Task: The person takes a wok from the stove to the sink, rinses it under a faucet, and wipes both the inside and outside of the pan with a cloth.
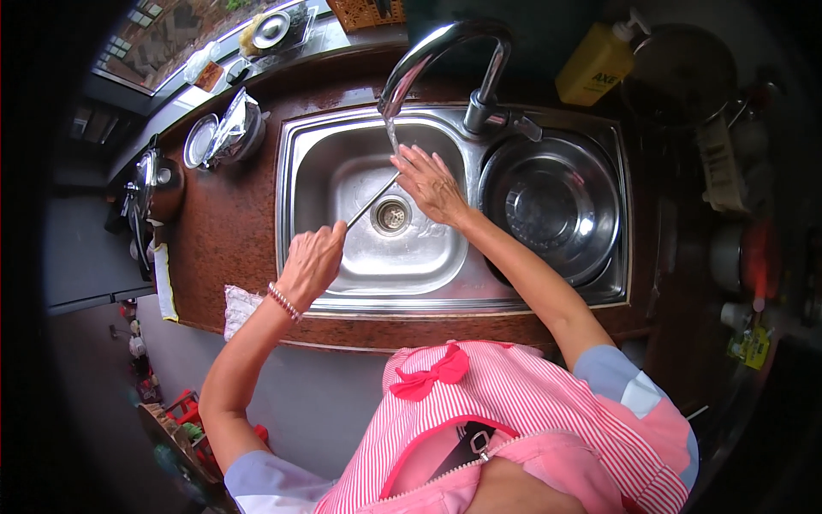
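My left hand (pixel 313 263) is closed around the handle end of a thin metal rod-like utensil (pixel 372 207), over the left side of a stainless steel sink basin (pixel 327 173). The utensil slants up to the right. Its far end passes under my right hand (pixel 431 186), which hides it, so its full shape cannot be told. My right hand is palm down with its fingers stretched out. Running water (pixel 392 133) falls from the chrome gooseneck faucet (pixel 443 42) by its fingertips. Below the utensil lies the round drain strainer (pixel 390 216).
A large metal bowl (pixel 549 205) fills the right basin. Behind it stands a yellow pump bottle (pixel 594 64). On the left counter are a foil-covered bowl (pixel 237 132), a metal pot (pixel 164 186) and a cloth (pixel 241 311) at the front edge.
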Available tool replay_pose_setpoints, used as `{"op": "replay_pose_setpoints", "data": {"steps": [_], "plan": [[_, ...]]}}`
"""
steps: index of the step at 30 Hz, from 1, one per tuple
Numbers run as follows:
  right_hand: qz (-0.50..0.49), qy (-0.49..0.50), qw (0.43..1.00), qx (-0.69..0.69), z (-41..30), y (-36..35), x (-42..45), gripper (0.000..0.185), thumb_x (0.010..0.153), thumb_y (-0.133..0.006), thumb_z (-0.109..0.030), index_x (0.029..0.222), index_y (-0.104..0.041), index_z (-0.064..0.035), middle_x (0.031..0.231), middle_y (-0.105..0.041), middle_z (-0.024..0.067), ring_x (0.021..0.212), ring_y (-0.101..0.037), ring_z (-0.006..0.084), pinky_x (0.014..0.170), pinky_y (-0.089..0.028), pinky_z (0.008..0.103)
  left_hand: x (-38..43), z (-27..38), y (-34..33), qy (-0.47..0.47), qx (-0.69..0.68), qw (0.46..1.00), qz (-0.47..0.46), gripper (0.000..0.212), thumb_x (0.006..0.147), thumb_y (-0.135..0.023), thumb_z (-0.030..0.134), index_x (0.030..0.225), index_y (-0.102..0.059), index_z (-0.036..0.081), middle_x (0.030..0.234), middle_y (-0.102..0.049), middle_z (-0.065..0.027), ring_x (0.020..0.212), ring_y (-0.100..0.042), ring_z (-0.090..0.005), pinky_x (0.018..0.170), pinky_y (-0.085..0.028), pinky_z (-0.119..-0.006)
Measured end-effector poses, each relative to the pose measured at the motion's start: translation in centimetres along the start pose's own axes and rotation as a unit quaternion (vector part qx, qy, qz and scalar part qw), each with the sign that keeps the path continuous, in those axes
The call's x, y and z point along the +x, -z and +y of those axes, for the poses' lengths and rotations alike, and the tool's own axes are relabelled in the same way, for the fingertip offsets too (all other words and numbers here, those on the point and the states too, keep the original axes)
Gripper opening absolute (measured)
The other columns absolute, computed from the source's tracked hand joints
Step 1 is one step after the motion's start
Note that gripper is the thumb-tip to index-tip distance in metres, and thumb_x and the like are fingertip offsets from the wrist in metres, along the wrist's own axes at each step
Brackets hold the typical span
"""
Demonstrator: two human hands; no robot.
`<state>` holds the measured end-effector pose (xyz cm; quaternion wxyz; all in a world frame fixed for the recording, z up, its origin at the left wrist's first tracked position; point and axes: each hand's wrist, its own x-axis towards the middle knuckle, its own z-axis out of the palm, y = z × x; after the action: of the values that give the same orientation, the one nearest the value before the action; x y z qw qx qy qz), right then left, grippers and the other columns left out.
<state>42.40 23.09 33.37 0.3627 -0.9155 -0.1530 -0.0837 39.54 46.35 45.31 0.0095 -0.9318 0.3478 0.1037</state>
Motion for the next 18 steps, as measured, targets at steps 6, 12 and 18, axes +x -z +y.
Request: {"op": "replay_pose_setpoints", "data": {"steps": [6,12,18], "plan": [[-0.113,-0.116,0.979,0.125,2.6,-0.8,4.4,0.044,0.088,-0.036,-0.038,0.116,-0.053,-0.0088,0.123,-0.049,0.0137,0.115,-0.044,0.0280,0.097,-0.033,0.0391,-3.2,0.4,-0.4,0.030,-0.063,0.998,-0.004,0.014,0.081,-0.052,0.010,0.085,-0.041,0.004,0.067,-0.052,-0.0153,0.059,-0.053,-0.0352,0.051,-0.040,-0.044],[-0.142,-0.258,0.953,0.070,3.3,-0.5,5.9,0.046,0.087,-0.035,-0.042,0.093,-0.063,-0.0056,0.098,-0.060,0.0182,0.093,-0.055,0.0374,0.083,-0.042,0.0449,-3.9,0.7,-0.8,0.038,-0.071,0.997,0.020,0.012,0.080,-0.053,0.007,0.084,-0.042,0.003,0.065,-0.054,-0.0157,0.058,-0.055,-0.0342,0.051,-0.041,-0.042],[-0.100,0.003,0.990,-0.101,-3.3,-1.8,2.6,0.034,0.089,-0.041,-0.035,0.109,-0.059,-0.0128,0.119,-0.052,0.0108,0.117,-0.043,0.0259,0.100,-0.026,0.0500,-1.4,-0.3,-0.5,0.080,-0.256,0.963,-0.029,0.015,0.079,-0.056,0.012,0.077,-0.048,0.000,0.055,-0.051,-0.0128,0.051,-0.054,-0.0288,0.047,-0.044,-0.034]]}}
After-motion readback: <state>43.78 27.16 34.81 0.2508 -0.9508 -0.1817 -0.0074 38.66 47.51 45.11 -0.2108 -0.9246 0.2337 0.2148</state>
